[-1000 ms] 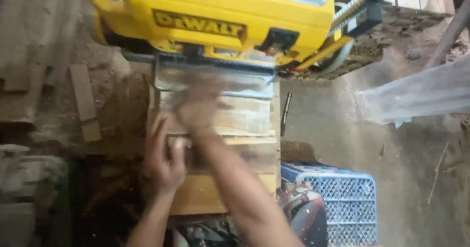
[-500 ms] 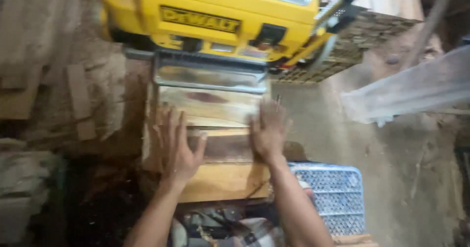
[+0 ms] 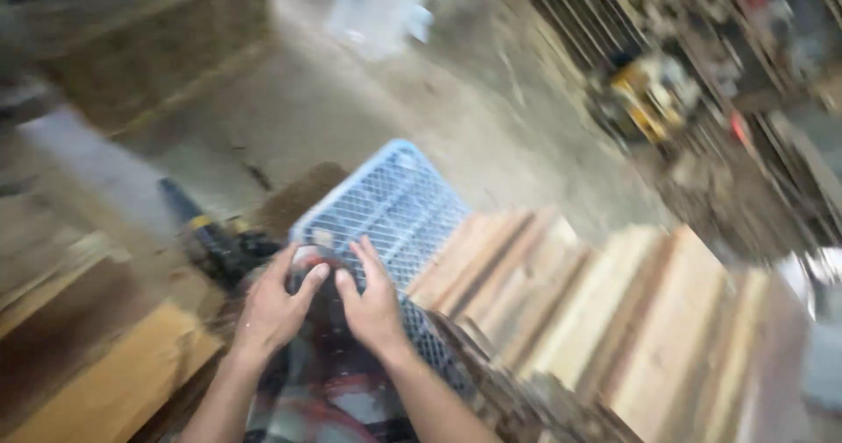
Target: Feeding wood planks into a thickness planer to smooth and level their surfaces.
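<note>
Since half a second ago my view has swung hard away from the yellow planer and the board both hands were pressing flat; neither machine nor that board's feed end shows now, and the hands have come off the wood to meet over something else, so I judge the pressing work is set aside for the moment. Going left to right: a pale wooden board lies at the lower left on the surface, with a dark power tool with a yellow band just beyond it. My left hand is spread loosely, fingers curled onto a dark rounded object that I cannot identify through the blur; my right hand rests beside it, fingers half open and touching the same thing, so neither hand is closed in a firm grip. That object sits at the near edge of a light blue mesh crate. To the right stands a stack of wooden planks, tilted in view. Beyond lies a dusty concrete floor, and at the far right cluttered shelves of timber.
</note>
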